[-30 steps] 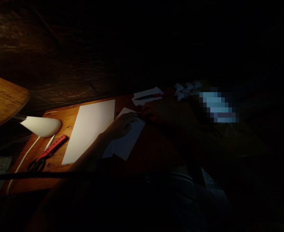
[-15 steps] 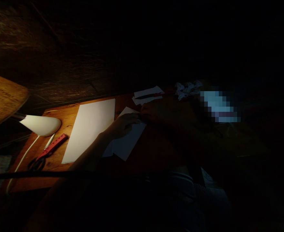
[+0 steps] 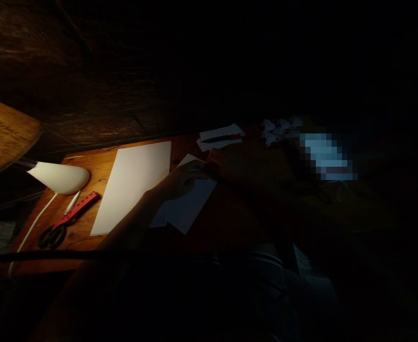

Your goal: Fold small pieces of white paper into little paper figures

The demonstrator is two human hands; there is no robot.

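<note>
Left hand [image 3: 180,180] shifts slightly, thumb less dropped than before; sheet [image 3: 189,206] stays put on the surface [image 3: 100,171], just right of the paper stack [image 3: 134,183]. Right hand [image 3: 219,165] is at sheet's far edge. Too dark to tell whether fingers grip it.

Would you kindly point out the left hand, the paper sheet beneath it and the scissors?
Left hand [image 3: 181,180]: head view, back of the hand.
Paper sheet [image 3: 188,209]: head view, bare near part.
Scissors [image 3: 71,215]: head view, red middle part.

Left hand [image 3: 185,179] and right hand [image 3: 220,164] lie close together.
</note>
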